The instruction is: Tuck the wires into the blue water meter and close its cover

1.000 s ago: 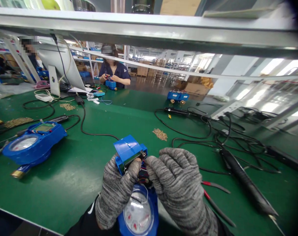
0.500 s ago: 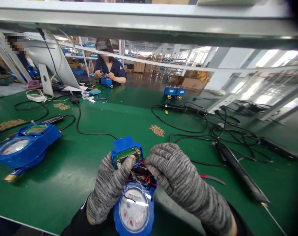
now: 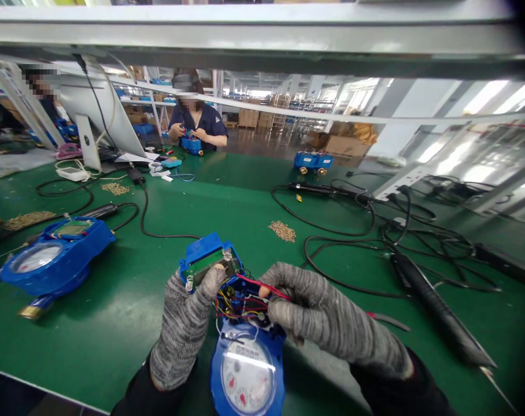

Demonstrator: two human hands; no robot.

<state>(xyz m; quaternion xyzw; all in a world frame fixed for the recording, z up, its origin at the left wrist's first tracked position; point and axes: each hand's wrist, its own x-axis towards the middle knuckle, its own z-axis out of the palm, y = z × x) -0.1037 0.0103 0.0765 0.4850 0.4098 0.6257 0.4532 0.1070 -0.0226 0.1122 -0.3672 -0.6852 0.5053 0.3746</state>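
Note:
In front of me a blue water meter (image 3: pixel 247 370) has its upper housing open, with coloured wires (image 3: pixel 240 303) showing inside. My left hand (image 3: pixel 187 323), in a grey knitted glove, grips the tilted blue cover (image 3: pixel 208 248), thumb on the green circuit board (image 3: pixel 210 268) fixed in it. Red wires (image 3: pixel 262 284) run from the housing into the fingers of my right hand (image 3: pixel 314 306), gloved alike and closed on them. The right hand's lower fingers are partly hidden beside the housing.
Another blue water meter (image 3: pixel 58 251) sits at left. A screw pile (image 3: pixel 282 231) lies beyond my hands. To the right are a black electric screwdriver (image 3: pixel 440 306), red-handled pliers (image 3: pixel 390 320) and tangled cables. Across the table a co-worker (image 3: pixel 197 124) handles a blue meter; a metal shelf beam (image 3: pixel 262 37) spans overhead.
My left hand has tilted the cover left, away from the housing. My right hand has drawn the red wires out to the right, and more of the wiring shows. The view has shifted slightly.

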